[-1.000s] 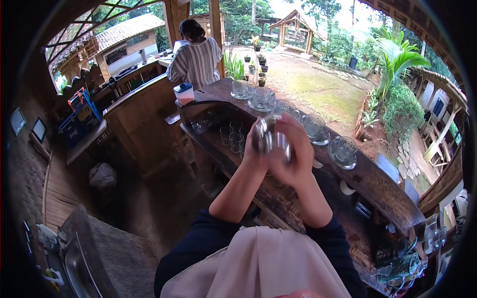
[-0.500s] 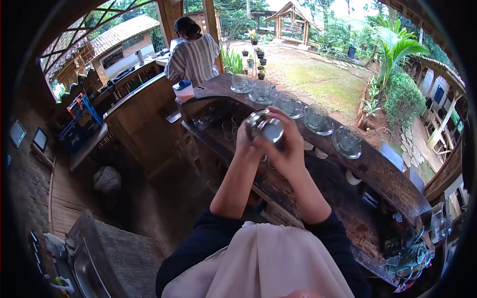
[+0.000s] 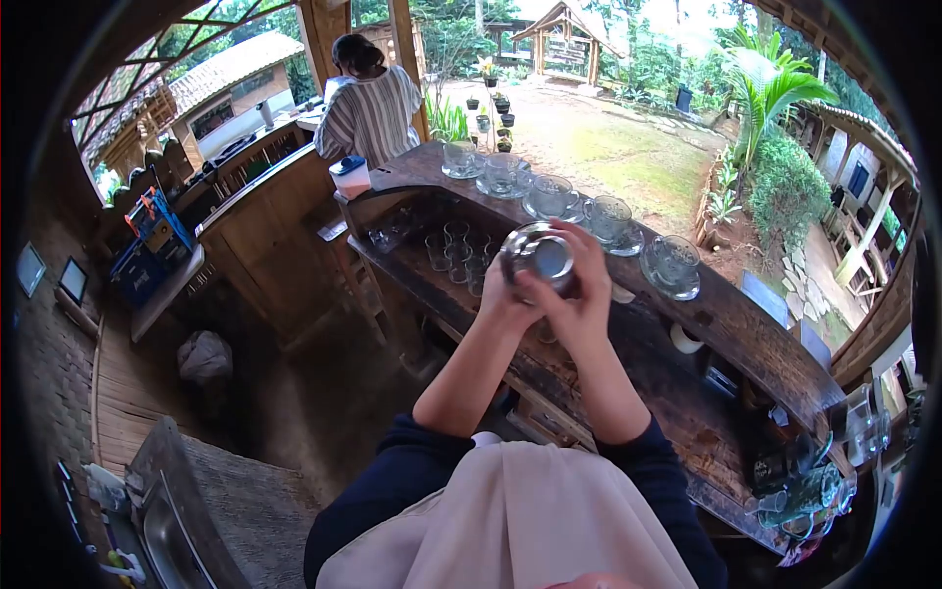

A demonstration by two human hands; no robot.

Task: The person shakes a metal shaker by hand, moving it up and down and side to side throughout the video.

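Between my two hands, above the wooden counter, is a shiny metal shaker (image 3: pixel 535 253), its round end turned up toward me. My left hand (image 3: pixel 504 306) wraps its lower left side. My right hand (image 3: pixel 581 283) is closed around the right side, with fingers over the far edge and the thumb across the front. What is inside the shaker is hidden. Just beyond my hands, several clear glass cups on saucers line the raised counter ledge (image 3: pixel 751 324); a glass cup (image 3: pixel 608 218) and another glass cup (image 3: pixel 551 196) are closest.
Small glasses (image 3: pixel 456 250) stand on the lower shelf left of my hands. A lidded container (image 3: pixel 350 177) sits at the ledge's left end, near a person in a striped top (image 3: pixel 371 118). Glass jugs (image 3: pixel 810 496) are at the right, a sink (image 3: pixel 177 530) at lower left.
The shaker and both hands have shifted slightly right and down in view, still gripping together. My view has turned a little, and more small glasses show on the lower shelf.
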